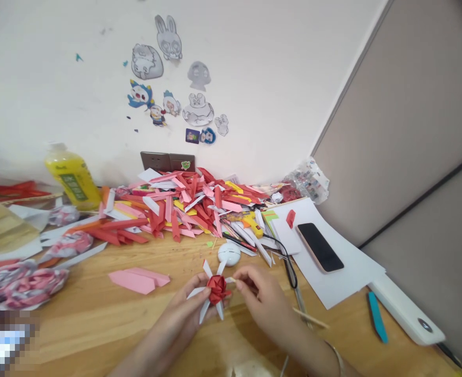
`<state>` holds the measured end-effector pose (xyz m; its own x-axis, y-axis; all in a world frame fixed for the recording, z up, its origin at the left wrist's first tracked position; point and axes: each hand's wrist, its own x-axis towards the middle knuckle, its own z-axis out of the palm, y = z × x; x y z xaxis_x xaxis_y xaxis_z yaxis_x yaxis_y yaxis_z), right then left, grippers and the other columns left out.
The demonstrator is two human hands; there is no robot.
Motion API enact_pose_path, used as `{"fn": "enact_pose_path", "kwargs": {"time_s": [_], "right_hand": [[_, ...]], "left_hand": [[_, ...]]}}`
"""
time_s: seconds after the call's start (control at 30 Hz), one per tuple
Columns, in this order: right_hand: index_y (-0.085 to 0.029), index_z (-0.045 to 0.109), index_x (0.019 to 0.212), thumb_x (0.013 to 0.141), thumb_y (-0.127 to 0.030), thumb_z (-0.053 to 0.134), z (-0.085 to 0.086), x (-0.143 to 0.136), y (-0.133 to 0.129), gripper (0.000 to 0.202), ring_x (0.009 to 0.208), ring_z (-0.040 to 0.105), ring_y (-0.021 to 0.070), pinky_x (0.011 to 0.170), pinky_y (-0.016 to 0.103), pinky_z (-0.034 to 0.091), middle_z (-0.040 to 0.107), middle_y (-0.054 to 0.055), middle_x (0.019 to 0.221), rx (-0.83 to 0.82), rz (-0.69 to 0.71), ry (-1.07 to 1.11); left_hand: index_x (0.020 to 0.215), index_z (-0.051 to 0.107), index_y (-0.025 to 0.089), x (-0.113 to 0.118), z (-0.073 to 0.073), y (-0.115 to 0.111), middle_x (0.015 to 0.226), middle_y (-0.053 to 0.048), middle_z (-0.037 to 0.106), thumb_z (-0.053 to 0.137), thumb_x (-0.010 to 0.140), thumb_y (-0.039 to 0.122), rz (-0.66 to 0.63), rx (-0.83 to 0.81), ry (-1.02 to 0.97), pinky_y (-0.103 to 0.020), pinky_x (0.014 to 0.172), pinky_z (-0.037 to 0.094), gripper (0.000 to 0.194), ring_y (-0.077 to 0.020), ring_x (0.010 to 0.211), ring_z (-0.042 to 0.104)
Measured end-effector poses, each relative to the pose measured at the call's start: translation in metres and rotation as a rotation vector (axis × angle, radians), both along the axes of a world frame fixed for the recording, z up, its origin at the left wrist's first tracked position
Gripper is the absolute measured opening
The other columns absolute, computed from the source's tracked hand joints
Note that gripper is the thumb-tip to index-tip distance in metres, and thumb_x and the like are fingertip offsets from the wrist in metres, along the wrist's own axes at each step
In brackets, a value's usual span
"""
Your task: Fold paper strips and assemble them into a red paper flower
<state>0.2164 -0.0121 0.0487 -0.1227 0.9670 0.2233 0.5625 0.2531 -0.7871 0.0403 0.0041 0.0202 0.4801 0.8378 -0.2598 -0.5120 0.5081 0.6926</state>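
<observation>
A folded red paper rose point(217, 289) with white paper strips radiating around it rests in my left hand point(191, 301), whose thumb and fingers grip it from the left side. My right hand point(260, 296) is closed on a thin wooden stick point(311, 318); one end pokes out by the fingertips against a white strip, the other shows beyond the wrist. The fingers cover the stick's middle. Just above the rose sits a small white rounded case point(229, 254). Left of my hands lies a pink folded paper piece point(139, 280).
Folded paper strips point(179, 201) pile against the wall, with a yellow glue gun point(250, 222) at their right. A yellow drink bottle point(74, 178) stands left. Rightward are a phone point(320, 247) on white paper point(325, 290), a white device point(406, 314) and a teal strip point(377, 317).
</observation>
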Motion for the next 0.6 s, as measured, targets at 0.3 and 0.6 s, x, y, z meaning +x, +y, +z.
{"fn": "enact_pose_path", "kwargs": {"time_s": [0.3,0.6], "right_hand": [[-0.018,0.062,0.086,0.084,-0.018,0.053,0.016,0.009,-0.002,0.01,0.071,0.055,0.0124,0.063,0.022,0.04,0.061,0.001,0.078,0.022,0.279,-0.064],[-0.019,0.064,0.082,0.083,-0.014,0.053,0.019,0.008,0.001,0.011,0.072,0.056,0.0124,0.063,0.021,0.04,0.062,0.0,0.078,-0.029,0.244,-0.073]], "left_hand": [[0.08,0.065,0.012,0.0,0.002,-0.001,0.068,-0.007,0.069,0.066,0.077,0.036,-0.143,0.018,0.082,-0.024,0.056,0.049,0.024,-0.0158,0.058,0.064],[0.089,0.063,0.018,0.002,-0.003,-0.001,0.078,-0.004,0.07,0.076,0.067,0.035,-0.054,0.035,0.134,-0.031,0.068,0.049,0.031,-0.0186,0.068,0.065]]}}
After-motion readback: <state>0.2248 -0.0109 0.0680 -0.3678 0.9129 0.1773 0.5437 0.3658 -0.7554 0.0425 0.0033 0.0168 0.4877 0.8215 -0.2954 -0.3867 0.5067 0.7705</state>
